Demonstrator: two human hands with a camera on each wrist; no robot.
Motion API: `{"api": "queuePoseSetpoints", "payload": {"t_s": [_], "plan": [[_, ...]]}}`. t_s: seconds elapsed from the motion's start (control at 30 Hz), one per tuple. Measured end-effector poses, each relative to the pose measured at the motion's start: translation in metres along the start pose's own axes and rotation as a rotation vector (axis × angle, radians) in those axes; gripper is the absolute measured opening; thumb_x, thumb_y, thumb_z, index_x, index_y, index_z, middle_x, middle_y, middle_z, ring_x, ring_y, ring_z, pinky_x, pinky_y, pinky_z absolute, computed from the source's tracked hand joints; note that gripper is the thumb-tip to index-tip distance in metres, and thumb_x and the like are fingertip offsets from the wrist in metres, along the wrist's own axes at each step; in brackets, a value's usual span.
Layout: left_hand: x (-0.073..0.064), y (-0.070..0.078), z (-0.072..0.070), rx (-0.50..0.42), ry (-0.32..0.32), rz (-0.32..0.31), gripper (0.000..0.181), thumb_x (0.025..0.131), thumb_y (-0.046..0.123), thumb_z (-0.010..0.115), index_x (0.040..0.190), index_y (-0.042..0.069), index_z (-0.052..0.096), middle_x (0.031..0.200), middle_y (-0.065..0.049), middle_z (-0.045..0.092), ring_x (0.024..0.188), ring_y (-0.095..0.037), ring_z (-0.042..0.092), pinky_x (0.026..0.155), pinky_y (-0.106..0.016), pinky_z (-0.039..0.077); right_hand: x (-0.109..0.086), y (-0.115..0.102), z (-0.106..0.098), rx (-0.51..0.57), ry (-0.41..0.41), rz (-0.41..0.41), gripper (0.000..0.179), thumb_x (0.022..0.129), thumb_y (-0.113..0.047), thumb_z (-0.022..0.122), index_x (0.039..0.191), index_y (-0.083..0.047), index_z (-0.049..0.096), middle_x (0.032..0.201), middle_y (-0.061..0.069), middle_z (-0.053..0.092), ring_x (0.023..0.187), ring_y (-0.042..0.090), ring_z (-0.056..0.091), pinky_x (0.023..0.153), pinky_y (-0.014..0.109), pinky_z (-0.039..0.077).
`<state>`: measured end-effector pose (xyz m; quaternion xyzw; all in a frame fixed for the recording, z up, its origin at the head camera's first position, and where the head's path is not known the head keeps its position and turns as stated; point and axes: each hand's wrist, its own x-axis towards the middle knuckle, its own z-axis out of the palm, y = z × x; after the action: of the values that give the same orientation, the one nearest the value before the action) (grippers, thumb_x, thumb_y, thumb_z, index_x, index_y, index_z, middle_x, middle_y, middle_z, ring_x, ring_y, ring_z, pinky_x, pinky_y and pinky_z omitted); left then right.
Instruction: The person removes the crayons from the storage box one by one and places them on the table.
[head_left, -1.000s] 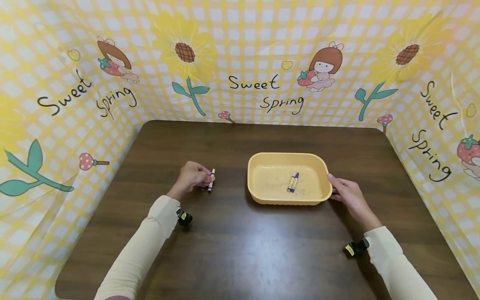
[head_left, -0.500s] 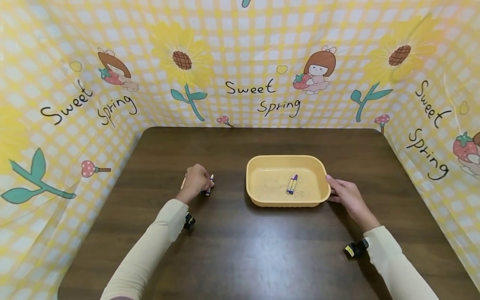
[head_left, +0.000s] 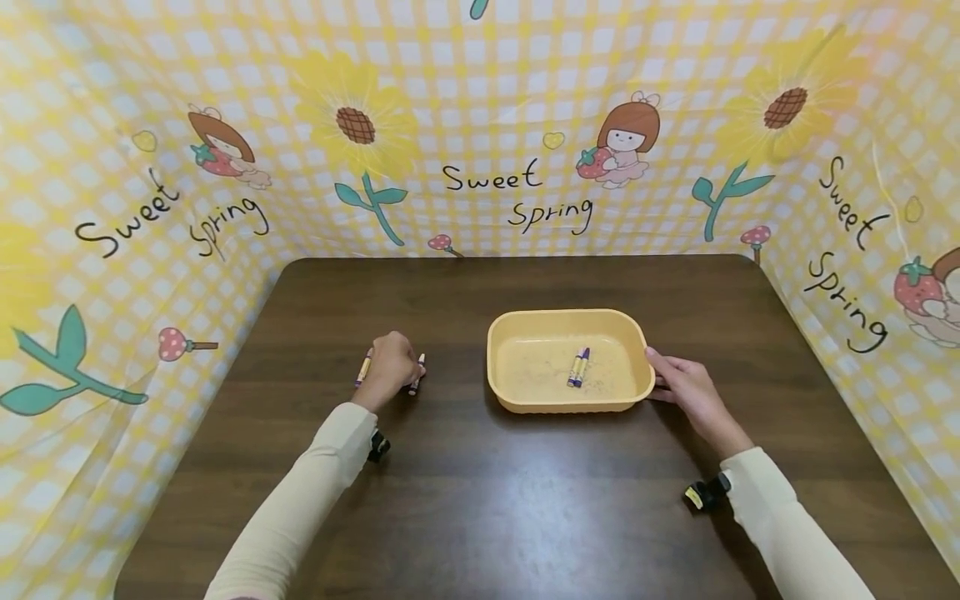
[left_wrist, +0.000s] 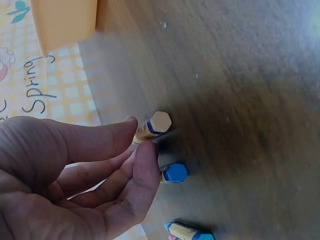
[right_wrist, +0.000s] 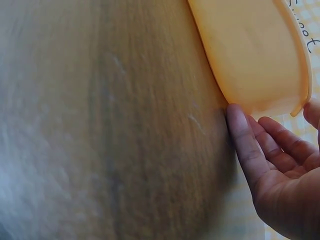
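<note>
While our right hand (head_left: 693, 398) grips the tray (head_left: 521, 360), our left hand (head_left: 392, 365) is at some crayons (left_wrist: 161, 122) on the worktop (head_left: 450, 500), can't tell if pinching one; two more crayons (head_left: 578, 367) sit in the tray.

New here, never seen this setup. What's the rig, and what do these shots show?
There's no robot: a person works bare-handed, wearing a head camera and two wrist cameras. The wide picture looks forward and down from the head; each close-up looks from one wrist at that hand's work.

On the brown table is a yellow tray with two crayons lying inside. The right hand holds the tray at one end. The left hand is at more crayons on the table; a tan crayon and a blue crayon show close to it. I can't tell whether it grips one.
</note>
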<state>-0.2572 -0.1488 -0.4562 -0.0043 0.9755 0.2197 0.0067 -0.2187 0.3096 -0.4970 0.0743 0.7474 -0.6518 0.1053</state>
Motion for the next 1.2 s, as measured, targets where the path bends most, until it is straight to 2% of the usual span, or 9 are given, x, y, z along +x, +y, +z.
{"api": "queuePoseSetpoints", "payload": {"t_s": [0.1,0.23,0.33,0.47,0.67,0.8,0.93,1.07,1.2], "plan": [[-0.001,-0.004,-0.002,-0.157,0.027,-0.038,0.016,0.083,0.014,0.081,0.071,0.004,0.079,0.069,-0.007,0.075,0.073,-0.026,0.070,0.074,-0.040,0.057,0.000,0.001,0.001,0.018,0.002,-0.002,0.074,0.101,-0.049,0.059,0.134,0.017,0.052,0.089,-0.012,0.072,0.084,0.000,0.071,0.077,0.023,0.062],[0.000,-0.002,-0.013,-0.713,0.041,-0.168,0.022,0.088,0.011,0.079,0.101,-0.007,0.077,0.078,-0.007,0.078,0.070,-0.017,0.076,0.073,-0.034,0.064,0.000,-0.003,-0.003,0.017,0.004,-0.004,0.073,0.101,-0.048,0.059,0.134,0.017,0.052,0.088,-0.012,0.072,0.083,0.001,0.071,0.076,0.023,0.062],[0.004,0.011,-0.021,-1.113,0.068,-0.219,0.022,0.086,0.004,0.080,0.103,-0.009,0.075,0.077,-0.004,0.077,0.068,-0.015,0.076,0.072,-0.029,0.063,-0.001,-0.009,-0.008,0.004,0.012,-0.011,0.075,0.101,-0.048,0.058,0.137,0.017,0.050,0.089,-0.014,0.072,0.083,0.000,0.071,0.075,0.022,0.061],[0.004,0.034,-0.025,-1.314,0.065,-0.194,0.009,0.084,-0.002,0.079,0.092,-0.004,0.076,0.076,-0.005,0.076,0.065,-0.013,0.074,0.070,-0.027,0.063,0.001,-0.012,-0.010,-0.006,0.005,-0.012,0.075,0.102,-0.047,0.058,0.139,0.018,0.048,0.088,-0.015,0.072,0.082,-0.001,0.070,0.074,0.022,0.061],[0.002,0.084,-0.012,-1.272,-0.015,-0.117,0.020,0.086,-0.003,0.077,0.103,-0.012,0.073,0.086,-0.015,0.077,0.067,-0.015,0.075,0.073,-0.030,0.063,0.003,-0.005,-0.003,-0.003,-0.011,0.016,0.071,0.102,-0.046,0.058,0.136,0.016,0.051,0.087,-0.012,0.072,0.082,0.000,0.070,0.074,0.023,0.062],[0.005,0.128,0.009,-1.208,-0.139,-0.073,0.022,0.086,-0.002,0.077,0.105,-0.013,0.072,0.097,-0.023,0.076,0.078,-0.023,0.077,0.079,-0.034,0.063,0.001,-0.001,-0.001,0.007,0.003,0.025,0.070,0.102,-0.045,0.058,0.135,0.016,0.052,0.088,-0.010,0.072,0.082,0.002,0.071,0.074,0.024,0.062],[0.008,0.165,0.031,-1.086,-0.250,-0.059,0.021,0.086,-0.001,0.078,0.105,-0.009,0.074,0.100,-0.022,0.076,0.084,-0.027,0.078,0.084,-0.038,0.063,0.001,0.000,0.001,0.012,0.004,0.021,0.071,0.102,-0.047,0.058,0.134,0.016,0.053,0.090,-0.008,0.073,0.083,0.003,0.072,0.076,0.025,0.062],[0.013,0.187,0.051,-0.951,-0.306,-0.052,0.016,0.085,0.000,0.079,0.100,-0.006,0.076,0.097,-0.019,0.077,0.078,-0.022,0.077,0.079,-0.035,0.063,0.002,0.000,0.004,0.024,0.012,0.016,0.071,0.101,-0.048,0.059,0.131,0.017,0.055,0.089,-0.006,0.073,0.083,0.004,0.072,0.076,0.026,0.062],[0.017,0.200,0.068,-0.774,-0.312,-0.016,0.005,0.082,-0.001,0.080,0.086,-0.003,0.078,0.083,-0.014,0.078,0.070,-0.022,0.077,0.069,-0.029,0.063,0.002,0.002,0.003,0.036,0.026,0.019,0.067,0.101,-0.046,0.059,0.128,0.016,0.057,0.087,-0.006,0.073,0.082,0.005,0.072,0.076,0.027,0.063]]}}
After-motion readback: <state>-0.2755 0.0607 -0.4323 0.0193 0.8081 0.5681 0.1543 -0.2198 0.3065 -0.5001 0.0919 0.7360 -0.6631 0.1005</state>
